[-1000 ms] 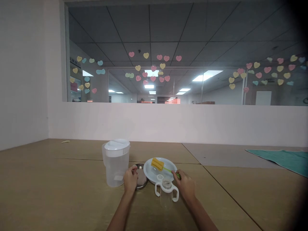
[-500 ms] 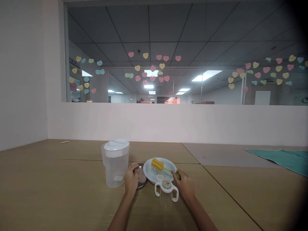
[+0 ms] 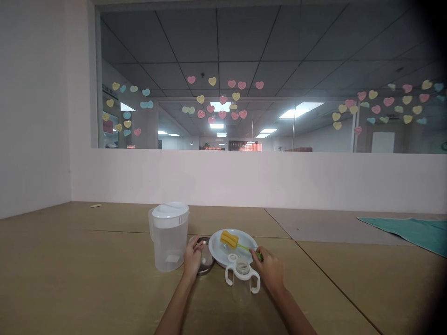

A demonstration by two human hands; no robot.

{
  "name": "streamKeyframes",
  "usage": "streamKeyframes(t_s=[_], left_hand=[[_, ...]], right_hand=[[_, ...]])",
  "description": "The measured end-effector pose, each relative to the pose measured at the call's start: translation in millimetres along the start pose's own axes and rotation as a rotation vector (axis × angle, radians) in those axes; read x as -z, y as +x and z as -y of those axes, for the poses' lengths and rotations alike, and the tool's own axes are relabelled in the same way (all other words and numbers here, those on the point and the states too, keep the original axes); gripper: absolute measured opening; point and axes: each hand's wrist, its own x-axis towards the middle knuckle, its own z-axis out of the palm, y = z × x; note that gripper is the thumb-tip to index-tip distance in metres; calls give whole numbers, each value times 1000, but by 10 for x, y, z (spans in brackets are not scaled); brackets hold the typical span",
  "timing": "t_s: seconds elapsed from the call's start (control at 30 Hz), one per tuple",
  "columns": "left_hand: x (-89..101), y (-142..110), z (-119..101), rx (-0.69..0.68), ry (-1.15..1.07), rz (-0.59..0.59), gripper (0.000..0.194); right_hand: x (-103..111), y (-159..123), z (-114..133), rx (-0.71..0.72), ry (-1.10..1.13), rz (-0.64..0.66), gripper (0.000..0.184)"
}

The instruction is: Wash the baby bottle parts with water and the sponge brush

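Observation:
My right hand point(image 3: 270, 267) is closed round the green handle of a sponge bottle brush point(image 3: 229, 239). Its yellow sponge head rests over a white plate point(image 3: 218, 258). In front of the plate stands a clear baby bottle point(image 3: 241, 288) with a white two-handled collar and an uncovered mouth, close to my right hand. My left hand point(image 3: 193, 260) is at the left rim of a round metal dish point(image 3: 208, 267), fingers loosely apart. A small whitish spot shows in the dish, too small to name. Left of that hand stands a translucent lidded pitcher point(image 3: 170, 246).
A teal cloth point(image 3: 412, 230) lies at the far right of the wooden table point(image 3: 87, 279). A small flat light-coloured piece point(image 3: 95, 205) lies at the back left. Behind the table is a white wall point(image 3: 223, 179) below a window.
My left fingers have loosened and drawn slightly back over the metal dish, where a whitish spot now shows. My right hand and the brush have hardly moved; the view has shifted slightly.

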Motion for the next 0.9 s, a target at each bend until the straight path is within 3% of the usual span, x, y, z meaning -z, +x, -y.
streamKeyframes(t_s=[0.27,0.43,0.53,0.73,0.8,0.9], left_hand=[[37,-145,-20,-172,217,157,44],[57,-228,-85,-301,699,290,53],[70,-248,-153,-296,843,279,53],[38,-278,-347,-475,804,136,35],[-8,-308,-379,-534,755,168,34],[-93,-367,-381,-601,715,304,32]], right_hand=[[33,8,22,7,2,8,66],[13,8,13,11,10,2,66],[11,8,13,10,1,-4,65],[28,12,32,0,-34,-10,64],[28,13,29,0,-31,-16,65],[19,11,12,-27,-34,-17,64]])
